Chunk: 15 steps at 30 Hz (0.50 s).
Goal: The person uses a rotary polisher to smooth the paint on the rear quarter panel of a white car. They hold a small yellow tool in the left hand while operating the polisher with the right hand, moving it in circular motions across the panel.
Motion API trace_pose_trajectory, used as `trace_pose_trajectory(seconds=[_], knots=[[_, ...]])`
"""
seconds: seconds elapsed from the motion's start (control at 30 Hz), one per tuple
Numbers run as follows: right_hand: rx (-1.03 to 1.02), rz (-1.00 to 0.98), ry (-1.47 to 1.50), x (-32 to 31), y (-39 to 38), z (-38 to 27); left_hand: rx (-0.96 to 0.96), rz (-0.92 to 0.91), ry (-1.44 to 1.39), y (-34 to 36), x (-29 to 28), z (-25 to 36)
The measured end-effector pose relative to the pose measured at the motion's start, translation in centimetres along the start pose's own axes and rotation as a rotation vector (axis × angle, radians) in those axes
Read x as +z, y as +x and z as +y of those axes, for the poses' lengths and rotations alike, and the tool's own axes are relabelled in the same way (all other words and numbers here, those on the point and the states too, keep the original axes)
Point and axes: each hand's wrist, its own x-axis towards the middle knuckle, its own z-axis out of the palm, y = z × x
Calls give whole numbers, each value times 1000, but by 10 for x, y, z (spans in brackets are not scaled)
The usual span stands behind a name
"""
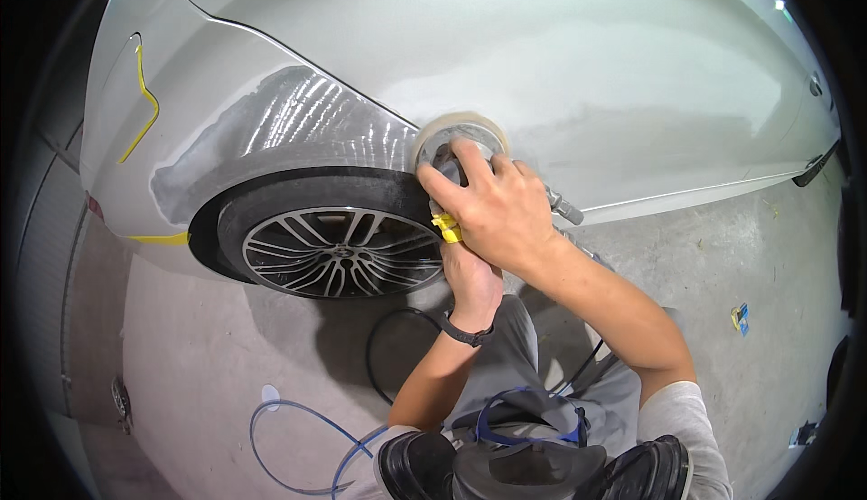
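Observation:
A round orbital sander (462, 127) rests its disc against the white car's body panel (578, 112), right beside the rear wheel arch. My right hand (508, 204) is wrapped over the top of it, fingers curled around the dark body. Below, my left hand (471, 276) grips the sander's lower part; its fingers are mostly hidden behind the right hand and the tool. A yellow piece (446, 227) shows between the hands. A metal hose fitting (565, 205) sticks out to the right. Left of the disc, a sanded grey patch (307, 121) with bright streaks curves over the arch.
The wheel (343, 252) with its many-spoked rim stands just left of my hands. Yellow masking tape (147, 107) edges the car at far left. A blue hose (271, 464) loops on the concrete floor. A small blue-and-yellow packet (741, 319) lies at right.

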Motion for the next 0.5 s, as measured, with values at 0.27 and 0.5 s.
trace_pose_trajectory(seconds=[0.27, 0.5], knots=[[-37, 85, -59, 15, -11, 17, -15, -37, -42, 19, -21, -25], [-94, 116, -124, 16, -37, 35, -73, -164, -99, 14, -32, -72]])
